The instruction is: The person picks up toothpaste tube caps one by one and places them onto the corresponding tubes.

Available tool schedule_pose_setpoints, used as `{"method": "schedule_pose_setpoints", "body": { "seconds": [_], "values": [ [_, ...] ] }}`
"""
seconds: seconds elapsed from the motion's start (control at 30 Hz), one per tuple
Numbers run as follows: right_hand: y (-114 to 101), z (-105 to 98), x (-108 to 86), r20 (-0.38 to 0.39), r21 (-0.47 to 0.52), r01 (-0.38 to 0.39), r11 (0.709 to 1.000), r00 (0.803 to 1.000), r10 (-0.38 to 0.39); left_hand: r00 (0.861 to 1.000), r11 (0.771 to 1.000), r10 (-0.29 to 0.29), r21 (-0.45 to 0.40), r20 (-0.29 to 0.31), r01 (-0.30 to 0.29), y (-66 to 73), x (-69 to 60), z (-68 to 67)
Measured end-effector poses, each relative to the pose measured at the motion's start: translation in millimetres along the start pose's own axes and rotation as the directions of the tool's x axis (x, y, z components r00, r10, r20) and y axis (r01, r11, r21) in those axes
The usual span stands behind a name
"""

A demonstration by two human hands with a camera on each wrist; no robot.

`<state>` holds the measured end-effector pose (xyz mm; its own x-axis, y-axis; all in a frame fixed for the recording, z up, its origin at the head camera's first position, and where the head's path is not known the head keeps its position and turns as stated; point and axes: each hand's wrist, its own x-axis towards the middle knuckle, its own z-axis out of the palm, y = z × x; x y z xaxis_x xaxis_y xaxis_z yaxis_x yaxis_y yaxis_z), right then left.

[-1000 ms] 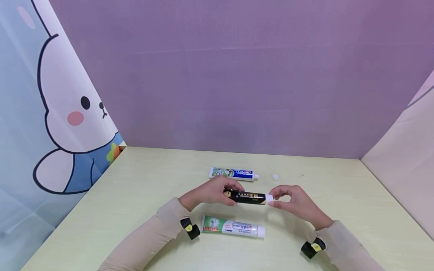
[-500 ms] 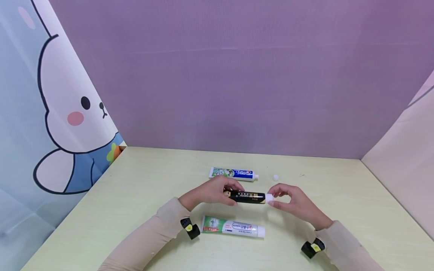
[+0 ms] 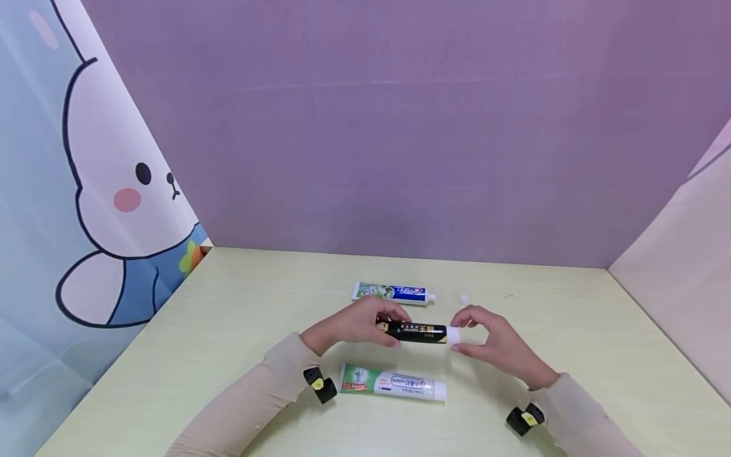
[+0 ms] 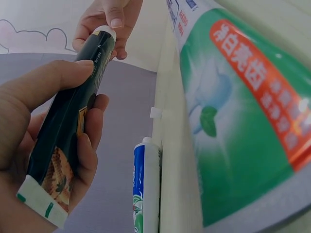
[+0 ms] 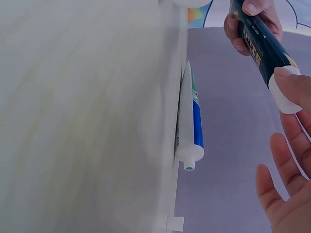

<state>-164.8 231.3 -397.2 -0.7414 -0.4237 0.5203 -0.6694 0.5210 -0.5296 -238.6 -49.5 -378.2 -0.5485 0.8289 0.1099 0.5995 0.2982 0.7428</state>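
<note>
A person in pale sleeves is working with both hands at lower centre of the frame, where a black toothpaste tube [image 3: 422, 332] is being held level just above the worktop [image 3: 257, 285]. The left hand [image 3: 365, 322] is keeping its grip around the tube's tail half, the thumb lying along the near side and the fingers curling beneath, as the left wrist view is showing. The right hand [image 3: 497, 343] is closing in from the right, thumb and forefinger curling round the white cap [image 3: 454, 335] at the tube's end — a narrow grip, though how firmly it is pressing cannot be told.

Behind the hands, a blue-and-green tube [image 3: 408, 294] is lying on the worktop near the middle of the frame, its slim nozzle pointing right towards a small white piece [image 3: 464, 299] that is sitting near it. In front, at bottom centre, a green-and-white tube [image 3: 394, 384] is lying with its white-capped end facing right.

Black devices are showing at both wrists — one at the left sleeve [image 3: 245, 406], one at the right sleeve [image 3: 582, 412]. A purple backdrop [image 3: 365, 127] is filling the upper frame, while a blue curtain [image 3: 34, 266] bearing a cartoon rabbit [image 3: 125, 146] is hanging along the left edge.
</note>
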Motion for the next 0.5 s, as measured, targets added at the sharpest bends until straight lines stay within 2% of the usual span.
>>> {"method": "schedule_pose_setpoints", "body": {
  "seconds": [0.5],
  "values": [
    [-1.9,0.8,0.3,-0.067,0.017,0.047,0.999,0.997,-0.046,1.0,1.0,0.006,-0.006,0.005,-0.006,0.4,-1.5,-0.9]
  ]
}}
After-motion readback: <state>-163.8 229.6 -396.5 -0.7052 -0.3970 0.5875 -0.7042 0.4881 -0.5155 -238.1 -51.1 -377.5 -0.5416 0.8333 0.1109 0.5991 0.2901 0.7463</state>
